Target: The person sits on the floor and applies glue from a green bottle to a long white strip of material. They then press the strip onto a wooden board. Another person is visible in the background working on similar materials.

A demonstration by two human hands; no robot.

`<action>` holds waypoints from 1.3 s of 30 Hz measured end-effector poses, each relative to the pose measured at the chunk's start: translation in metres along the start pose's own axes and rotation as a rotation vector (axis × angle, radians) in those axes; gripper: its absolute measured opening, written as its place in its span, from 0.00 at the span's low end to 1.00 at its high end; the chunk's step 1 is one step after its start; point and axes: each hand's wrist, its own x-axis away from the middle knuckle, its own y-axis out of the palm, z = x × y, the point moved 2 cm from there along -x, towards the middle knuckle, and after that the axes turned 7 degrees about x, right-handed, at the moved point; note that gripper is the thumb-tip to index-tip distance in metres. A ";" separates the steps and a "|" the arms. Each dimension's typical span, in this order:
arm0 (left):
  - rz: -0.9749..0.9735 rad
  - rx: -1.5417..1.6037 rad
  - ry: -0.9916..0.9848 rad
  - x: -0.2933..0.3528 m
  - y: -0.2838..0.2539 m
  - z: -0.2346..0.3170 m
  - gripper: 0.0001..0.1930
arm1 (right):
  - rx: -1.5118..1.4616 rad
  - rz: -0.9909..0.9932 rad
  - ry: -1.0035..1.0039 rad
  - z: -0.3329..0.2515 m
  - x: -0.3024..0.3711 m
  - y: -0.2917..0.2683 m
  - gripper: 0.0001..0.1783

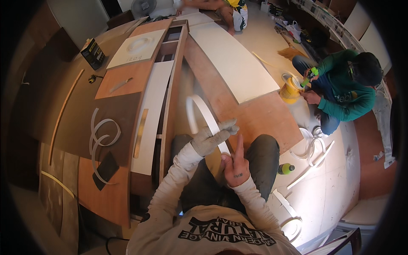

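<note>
A white strip of edge banding rises from between my hands, and its free end curls over to the left. My left hand, in a grey work glove, is closed round the strip's middle. Bare and just below it, my right hand grips the lower end, thumb laid along the strip and forefinger stretched out. Both hands are above my lap, between my knees. More white banding lies in loose loops on the brown boards at the left, partly over a dark flat piece.
A knife, tape measure and black can stand or lie on the boards at left. Pale panel ahead. At right a crouching co-worker holds a yellow can; banding coils and a green bottle are nearer.
</note>
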 end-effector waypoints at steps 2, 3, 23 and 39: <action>-0.004 0.011 0.011 -0.003 -0.004 -0.003 0.26 | 0.023 -0.035 0.042 0.000 0.003 -0.004 0.42; -0.004 0.033 0.021 -0.004 -0.005 -0.008 0.26 | 0.037 -0.056 0.064 0.001 0.005 -0.006 0.43; 0.364 -0.126 0.069 -0.005 -0.159 0.037 0.26 | 0.243 -0.328 0.090 -0.023 0.087 -0.088 0.41; 0.469 -0.209 0.114 -0.005 -0.184 0.049 0.22 | 0.227 -0.407 0.158 -0.040 0.106 -0.114 0.30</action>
